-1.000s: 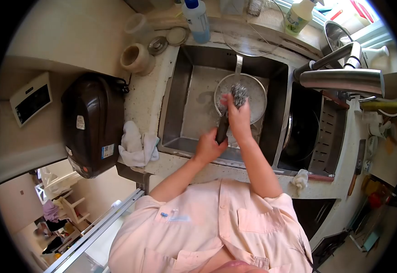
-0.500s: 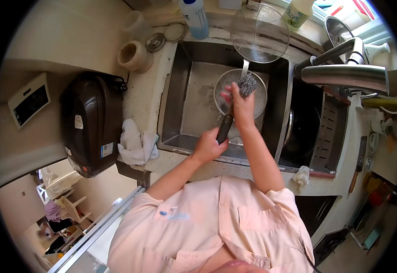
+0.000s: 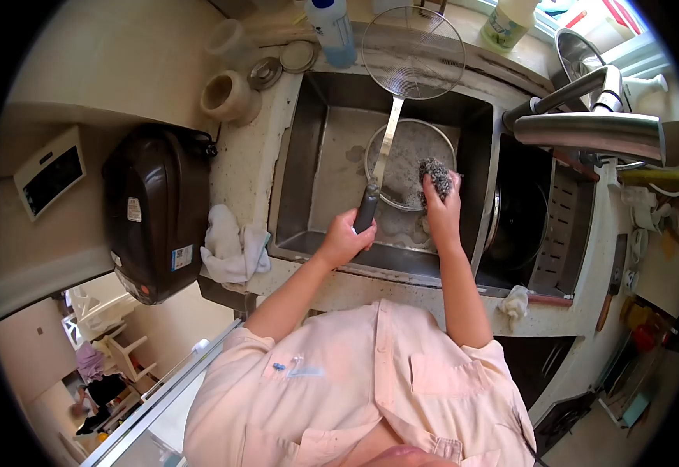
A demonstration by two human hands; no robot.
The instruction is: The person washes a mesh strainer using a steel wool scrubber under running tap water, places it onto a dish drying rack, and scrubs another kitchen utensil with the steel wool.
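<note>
My left hand (image 3: 346, 238) is closed round the dark handle of a long-handled wire skimmer (image 3: 414, 58). Its round mesh head reaches over the back edge of the metal sink (image 3: 332, 132). In my right hand (image 3: 443, 208) is a grey steel wool scrubber (image 3: 435, 179), gripped at the fingertips to the right of the skimmer's handle and apart from it. Beneath both, on the sink floor, lies a round basin (image 3: 369, 159) with what looks like sudsy water in it; the skimmer's shaft crosses above its left part.
A blue-liquid bottle (image 3: 333, 35) and a stoneware jar (image 3: 226, 95) stand behind and left of the sink. White cloth (image 3: 234, 245) lies on the left counter beside a dark brown appliance (image 3: 156, 210). The faucet (image 3: 589, 132) and a second basin with a dark pan (image 3: 522, 226) are at right.
My right hand with the scrubber has come off the skimmer's shaft, moving right and toward me. The skimmer has shifted left, and my left hand with it slightly.
</note>
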